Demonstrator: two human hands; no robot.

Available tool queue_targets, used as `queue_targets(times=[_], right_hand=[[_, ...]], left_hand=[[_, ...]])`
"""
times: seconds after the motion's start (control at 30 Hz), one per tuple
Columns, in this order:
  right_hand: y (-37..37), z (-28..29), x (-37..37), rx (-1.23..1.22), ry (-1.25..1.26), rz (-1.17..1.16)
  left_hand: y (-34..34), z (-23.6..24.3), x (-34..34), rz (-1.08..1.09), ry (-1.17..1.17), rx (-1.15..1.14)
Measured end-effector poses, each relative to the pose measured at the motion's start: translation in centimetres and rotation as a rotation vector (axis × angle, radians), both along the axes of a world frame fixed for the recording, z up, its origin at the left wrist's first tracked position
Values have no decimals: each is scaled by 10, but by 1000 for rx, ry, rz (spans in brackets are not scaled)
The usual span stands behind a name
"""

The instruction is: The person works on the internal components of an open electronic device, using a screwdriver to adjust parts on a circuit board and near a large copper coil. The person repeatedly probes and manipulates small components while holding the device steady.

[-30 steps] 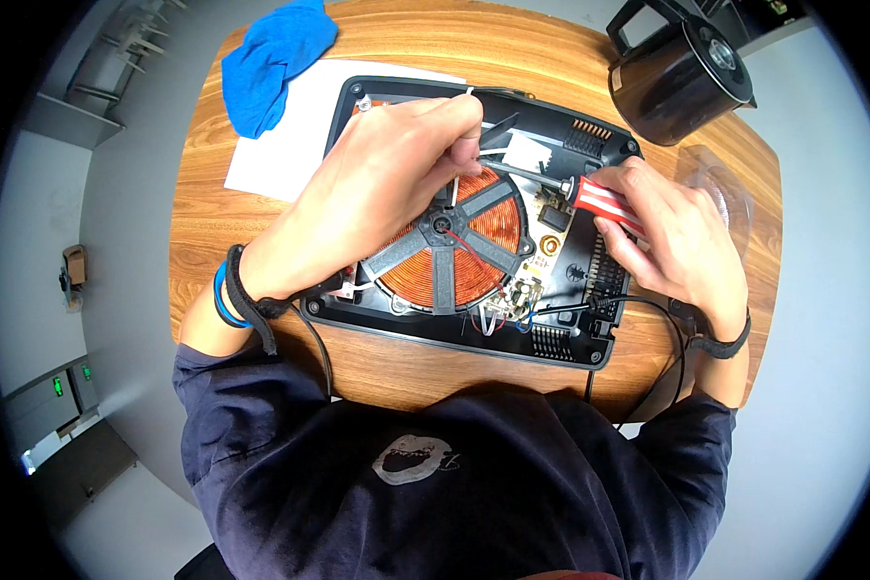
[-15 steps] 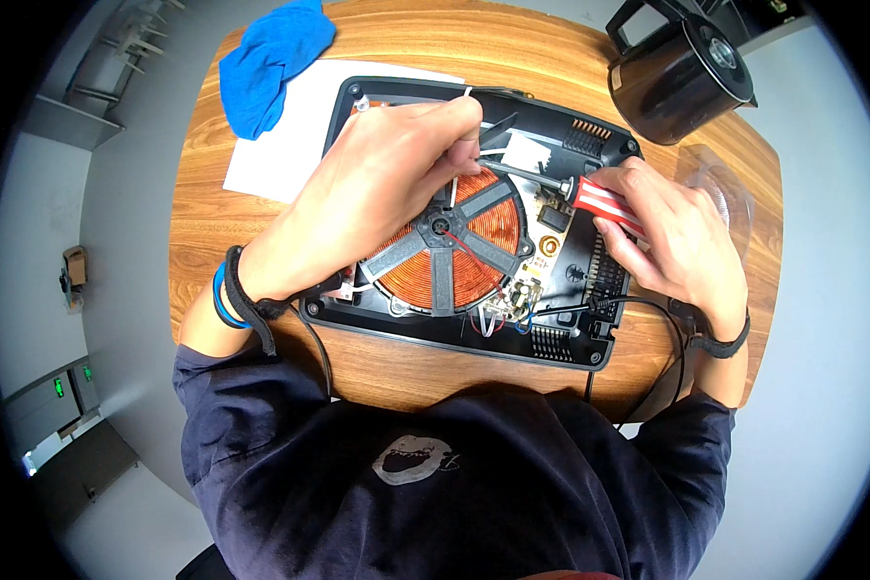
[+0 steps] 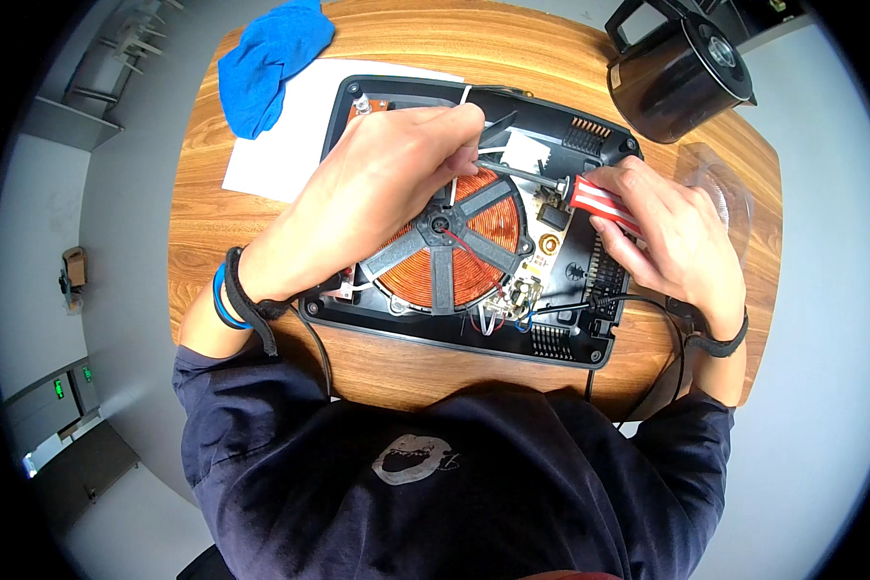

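Note:
An opened black appliance housing [image 3: 561, 343] holds a round copper coil [image 3: 478, 271] with dark radial bars and a pale circuit board [image 3: 548, 271] with wiring. My left hand [image 3: 387, 184] is closed over the coil's upper left, fingertips pinched near a white wire; what they grip is hidden. My right hand [image 3: 672, 237] is wrapped round the red-and-white handle of a screwdriver [image 3: 599, 201]. Its metal shaft reaches left to my left fingertips, and its tip is hidden there.
A black kettle [image 3: 667, 87] stands at the back right. A blue cloth [image 3: 271, 68] lies on white paper [image 3: 251, 164] at the back left of the wooden table [image 3: 208, 222]. Clear plastic [image 3: 725, 193] sits at the right; black cables [image 3: 672, 367] hang toward the near edge.
Over the last second my right hand and the screwdriver have shifted very slightly up and left. My left hand stays pinched in almost the same place.

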State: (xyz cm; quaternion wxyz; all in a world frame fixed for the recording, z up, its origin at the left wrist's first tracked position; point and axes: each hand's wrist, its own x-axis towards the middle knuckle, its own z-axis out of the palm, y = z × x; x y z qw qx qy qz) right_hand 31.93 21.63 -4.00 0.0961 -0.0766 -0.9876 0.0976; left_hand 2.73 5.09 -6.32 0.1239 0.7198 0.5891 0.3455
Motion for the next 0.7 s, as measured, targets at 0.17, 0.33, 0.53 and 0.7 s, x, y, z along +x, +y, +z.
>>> queue_targets(times=[0.17,0.33,0.53,0.7], right_hand=[[1,4,-2,46,5,21],[-1,4,-3,53,13,10],[-2,4,-3,32,-1,10],[-1,4,-3,29,-37,7]], left_hand=[[-1,-3,-1,-10,-23,18],[-1,0,-3,-15,-3,27],[-1,-3,-3,-12,-19,24],[-1,-2,-4,-24,-31,3]])
